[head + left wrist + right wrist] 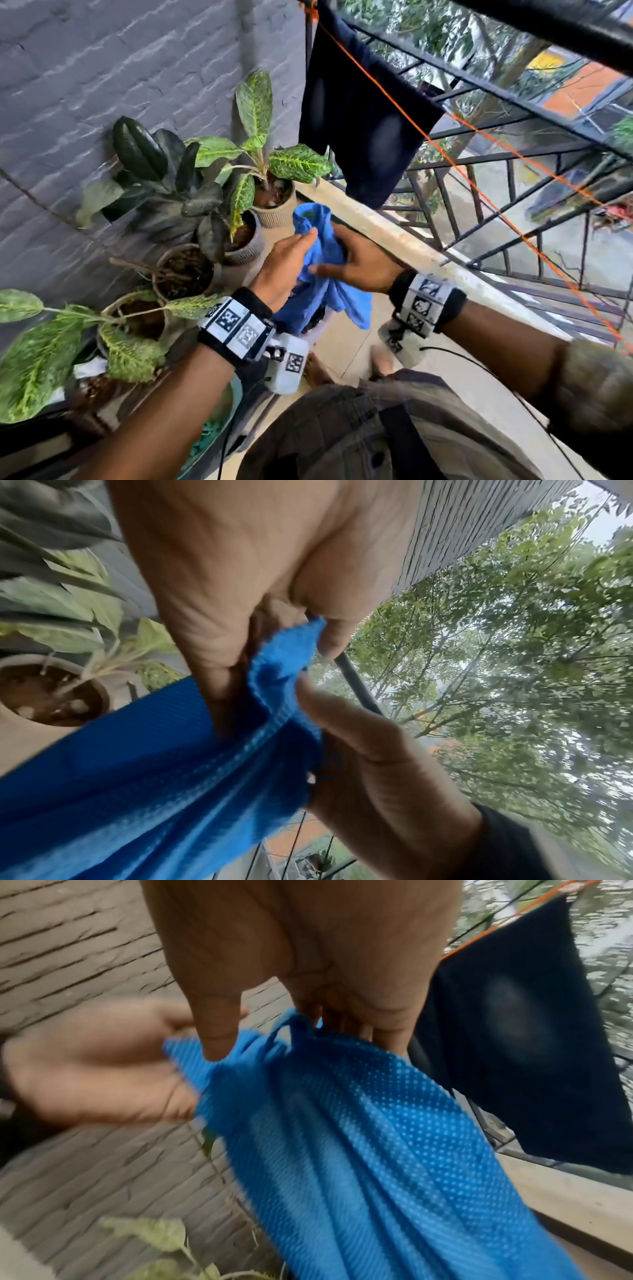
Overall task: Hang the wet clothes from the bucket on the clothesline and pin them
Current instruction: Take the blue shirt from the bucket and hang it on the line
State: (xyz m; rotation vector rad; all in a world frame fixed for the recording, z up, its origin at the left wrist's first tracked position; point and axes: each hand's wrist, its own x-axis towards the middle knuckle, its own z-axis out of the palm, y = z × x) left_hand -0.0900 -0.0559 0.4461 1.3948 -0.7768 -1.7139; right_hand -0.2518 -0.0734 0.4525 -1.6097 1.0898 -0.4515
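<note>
Cloth (323, 270), bright blue, bunched between both hands in front of us, long axis running top to bottom: gathered top edge up near the fingers, loose tail hanging down toward the floor. We see a fine mesh knit with small pale dots in the right wrist view, folds running lengthwise, fabric looks damp but we can't be sure from the blur. Left hand (286, 265) pinches the upper edge, fingers and thumb closed on the cloth. Right hand (359, 265) grips the same bunch from the other side, fingers curled into the fabric, thumb pressing across it. Both hands touching the cloth, close together.

Orange clothesline (479, 186) runs diagonally above and to our right, well apart from the cloth. Dark navy garment (359, 120) already hangs over the line at its upper end, just above the hands. Long free stretch of line to the right of it. Concrete ledge (404, 240) and black railing (513, 164) directly behind the hands. Potted plants (212, 192) crowd the left side against the grey brick wall (102, 68).
</note>
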